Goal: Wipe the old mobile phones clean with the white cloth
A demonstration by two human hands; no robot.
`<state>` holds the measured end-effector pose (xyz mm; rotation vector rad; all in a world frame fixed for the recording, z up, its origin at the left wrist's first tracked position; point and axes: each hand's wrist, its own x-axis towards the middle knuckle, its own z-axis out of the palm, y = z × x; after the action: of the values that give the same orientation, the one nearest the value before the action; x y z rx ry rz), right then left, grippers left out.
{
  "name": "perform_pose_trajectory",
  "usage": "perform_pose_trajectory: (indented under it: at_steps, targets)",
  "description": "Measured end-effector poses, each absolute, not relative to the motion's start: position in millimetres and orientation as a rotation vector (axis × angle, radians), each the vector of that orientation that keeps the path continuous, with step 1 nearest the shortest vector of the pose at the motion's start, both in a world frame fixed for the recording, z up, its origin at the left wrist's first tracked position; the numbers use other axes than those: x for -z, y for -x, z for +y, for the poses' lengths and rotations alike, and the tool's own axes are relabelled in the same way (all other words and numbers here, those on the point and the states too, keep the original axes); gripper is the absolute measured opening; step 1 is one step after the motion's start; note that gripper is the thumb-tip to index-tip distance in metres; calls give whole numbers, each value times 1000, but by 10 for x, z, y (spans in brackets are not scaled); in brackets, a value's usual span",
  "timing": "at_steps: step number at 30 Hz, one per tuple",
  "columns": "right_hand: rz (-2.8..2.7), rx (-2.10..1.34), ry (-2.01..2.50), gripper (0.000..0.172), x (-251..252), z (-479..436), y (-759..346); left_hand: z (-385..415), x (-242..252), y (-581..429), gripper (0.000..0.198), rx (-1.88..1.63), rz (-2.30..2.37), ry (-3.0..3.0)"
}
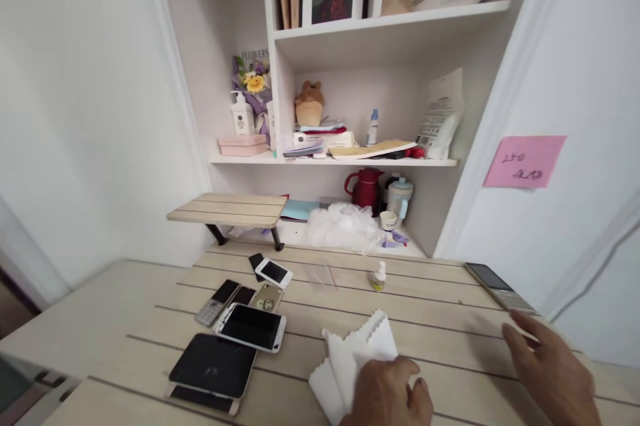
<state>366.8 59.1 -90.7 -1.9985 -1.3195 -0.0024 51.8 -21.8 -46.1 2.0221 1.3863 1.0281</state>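
Observation:
My left hand [390, 394] rests on a white cleaning cloth [353, 363] on the wooden table [435, 306], fingers curled over the cloth. My right hand [547, 366] hovers at the lower right with fingers stretched out, just short of a slim keypad phone [500, 286] at the table's right edge. It holds nothing. A small spray bottle [379, 277] stands beyond the cloth.
A pile of several phones and a tablet [214, 365] lies at the left of the table. A small wooden riser [230, 209] stands behind them. Shelves hold a red jug [365, 187], a plastic bag [343, 226], and clutter. A pink note [524, 161] hangs on the right wall.

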Motion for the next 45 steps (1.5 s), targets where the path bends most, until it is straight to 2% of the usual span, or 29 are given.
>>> perform_pose_trajectory:
  at_steps: [8, 14, 16, 19, 25, 27, 34, 45]
  targets:
    - [-1746, -426, 1455, 38, 520, 359, -2092, -258, 445, -534, 22, -1112, 1381, -2073]
    - [-1941, -545, 1316, 37, 660, 235, -1689, -285, 72, -83, 23, -1318, 1428, -2069]
    - [-1990, -526, 1301, 36, 737, 204, -1673, -273, -81, 282, 24, -1167, 1612, -2126]
    - [-2000, -501, 1301, 36, 795, 189, -1664, -225, -238, 954, 37, -916, 1785, -2168]
    - [-1992, -535, 1281, 35, 781, 225, -1644, -99, -316, 1896, 81, -334, 1824, -2161]
    - [-1988, -533, 1276, 34, 781, 230, -1642, -53, -317, 1973, 87, -170, 1812, -2132]
    - [-1985, -509, 1262, 34, 774, 218, -1634, 162, -261, 1919, 92, 47, 1799, -2151]
    - [-1956, -515, 1268, 32, 788, 225, -1628, 229, -216, 1848, 80, -76, 1841, -2298]
